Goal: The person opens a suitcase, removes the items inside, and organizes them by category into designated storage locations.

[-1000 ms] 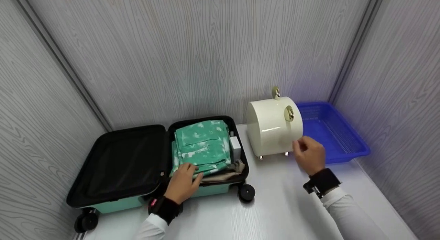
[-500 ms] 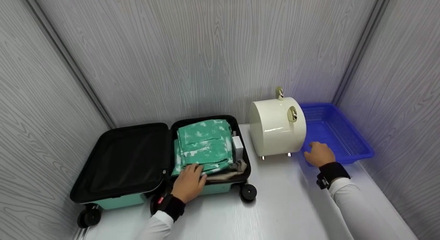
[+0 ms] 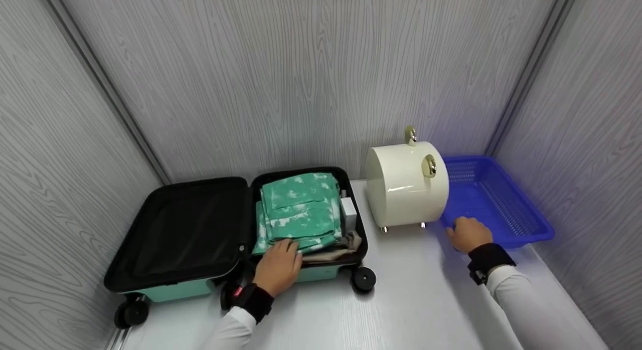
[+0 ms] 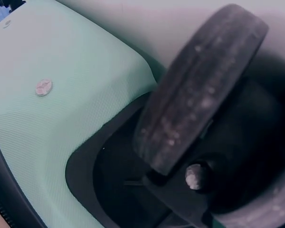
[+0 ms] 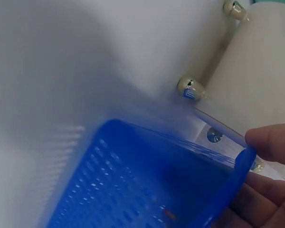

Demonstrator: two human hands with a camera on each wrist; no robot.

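Fingers of the right hand point(image 3: 468, 233) pinch the blue basket point(image 3: 501, 209) rim; left hand point(image 3: 279, 267) lies flat on green cloth point(image 3: 300, 212).

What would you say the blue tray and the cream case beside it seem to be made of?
The blue tray looks like moulded plastic: its walls are perforated and its rim thin, where the right hand grips it. The cream case seems glossy hard plastic or lacquer, showing sharp highlights.
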